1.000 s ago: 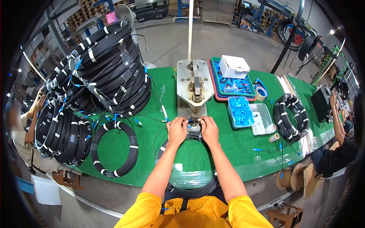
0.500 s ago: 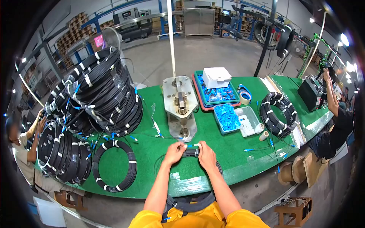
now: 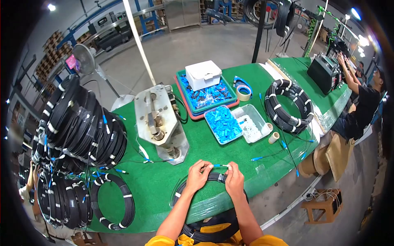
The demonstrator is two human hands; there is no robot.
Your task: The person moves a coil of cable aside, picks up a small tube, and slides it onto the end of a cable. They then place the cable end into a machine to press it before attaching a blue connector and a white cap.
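— Hands?
— My left hand (image 3: 198, 175) and right hand (image 3: 234, 178) each pinch an end of the thin blue-tipped cable end (image 3: 219, 165).
— Location?
— Above the black coiled cable (image 3: 213, 178), on the green table (image 3: 156, 184), near the grey metal press (image 3: 158, 121)

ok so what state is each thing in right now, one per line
left hand: closed, pinching the cable end
right hand: closed, pinching the cable end
cable end: held taut between both hands, blue connector on it
black cable coil: wound, under the hands at the table edge
press: nothing in it
blue parts tray: full
white box: shut, on the stacked trays
tape roll: lying flat
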